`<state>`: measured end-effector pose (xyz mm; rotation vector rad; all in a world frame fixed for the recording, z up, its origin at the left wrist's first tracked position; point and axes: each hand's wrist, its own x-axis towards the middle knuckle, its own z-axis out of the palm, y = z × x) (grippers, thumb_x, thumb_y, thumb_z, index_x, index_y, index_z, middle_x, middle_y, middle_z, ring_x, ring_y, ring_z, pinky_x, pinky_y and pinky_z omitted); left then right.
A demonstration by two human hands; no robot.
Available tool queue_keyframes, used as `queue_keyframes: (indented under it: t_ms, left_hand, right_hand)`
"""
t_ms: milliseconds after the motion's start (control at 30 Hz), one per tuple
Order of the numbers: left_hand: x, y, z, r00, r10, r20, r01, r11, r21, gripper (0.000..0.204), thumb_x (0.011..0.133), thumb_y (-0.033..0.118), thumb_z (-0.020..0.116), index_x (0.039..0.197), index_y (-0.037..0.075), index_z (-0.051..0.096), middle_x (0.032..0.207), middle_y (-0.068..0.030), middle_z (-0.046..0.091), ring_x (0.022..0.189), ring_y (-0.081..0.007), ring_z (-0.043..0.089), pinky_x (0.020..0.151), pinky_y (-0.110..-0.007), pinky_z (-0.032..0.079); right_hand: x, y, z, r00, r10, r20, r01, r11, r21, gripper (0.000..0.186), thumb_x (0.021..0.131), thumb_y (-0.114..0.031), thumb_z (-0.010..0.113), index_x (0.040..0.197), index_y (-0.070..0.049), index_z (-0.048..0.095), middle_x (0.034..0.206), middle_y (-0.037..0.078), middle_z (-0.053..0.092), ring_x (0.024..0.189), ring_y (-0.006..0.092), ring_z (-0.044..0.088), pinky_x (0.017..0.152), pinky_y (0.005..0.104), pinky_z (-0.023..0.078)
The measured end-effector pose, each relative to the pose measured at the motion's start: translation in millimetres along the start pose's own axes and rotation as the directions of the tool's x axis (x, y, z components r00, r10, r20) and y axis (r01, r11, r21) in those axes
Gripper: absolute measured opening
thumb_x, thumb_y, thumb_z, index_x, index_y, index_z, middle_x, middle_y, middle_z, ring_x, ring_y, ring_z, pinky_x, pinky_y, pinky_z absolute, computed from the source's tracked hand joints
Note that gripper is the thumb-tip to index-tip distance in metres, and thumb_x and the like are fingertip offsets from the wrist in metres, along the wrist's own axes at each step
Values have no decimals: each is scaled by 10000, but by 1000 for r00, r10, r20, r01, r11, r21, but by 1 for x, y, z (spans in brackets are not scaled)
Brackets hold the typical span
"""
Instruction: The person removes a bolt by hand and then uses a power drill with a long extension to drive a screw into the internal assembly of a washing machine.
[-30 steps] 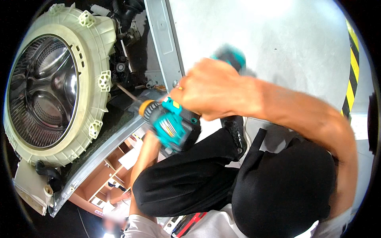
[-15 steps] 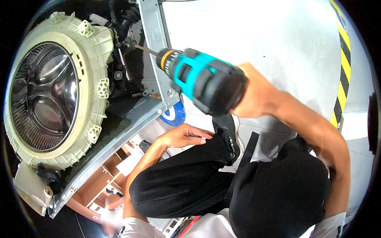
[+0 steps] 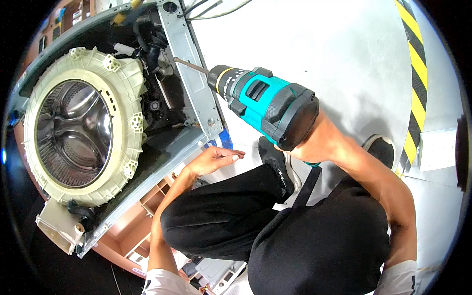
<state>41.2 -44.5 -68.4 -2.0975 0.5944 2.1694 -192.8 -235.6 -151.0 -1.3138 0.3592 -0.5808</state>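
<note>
My right hand is wrapped round the grip of a teal and black cordless drill. A long thin bit runs from its chuck toward the upper left, across the grey metal side frame of a washing machine with its front off; I cannot tell whether the tip touches anything. Inside that cabinet sit a cream plastic tub and a shiny steel drum. My left hand is empty, fingers stretched out, just above my bent leg and beside the cabinet's lower corner.
Black hoses and parts fill the cabinet's inside next to the tub. A cable lies on the pale floor behind. Yellow-black striped tape runs along the right. Wooden shelving stands at the lower left. My shoe is right of the drill.
The view has shifted, so the washing machine appears lower and farther right. The drill sits slightly right and lower in view. My left hand is a little farther left, away from my leg.
</note>
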Motion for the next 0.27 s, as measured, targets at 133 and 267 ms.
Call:
queue_keyframes:
  t_ms: [133, 267]
  left_hand:
    - [4, 20, 1, 999, 32, 16, -32, 999, -11, 332, 895, 261, 543, 1094, 2, 602, 1171, -114, 575, 1081, -157, 516, 934, -296, 387]
    - [0, 28, 0, 992, 93, 89, -90, 995, -34, 341, 896, 265, 539, 1116, 10, 592, 1186, -139, 562, 1099, -178, 508, 957, -292, 362]
  right_hand:
    - [0, 1, -8, 998, 38, 44, -37, 999, -19, 190, 693, -113, 621, 870, -58, 582, 790, 118, 601, 735, 269, 592, 660, 367, 464]
    - [16, -13, -25, 978, -147, 148, 182, 947, -263, 415, 737, -192, 653, 1131, -102, 558, 1125, 157, 538, 1019, 281, 530, 874, 421, 411]
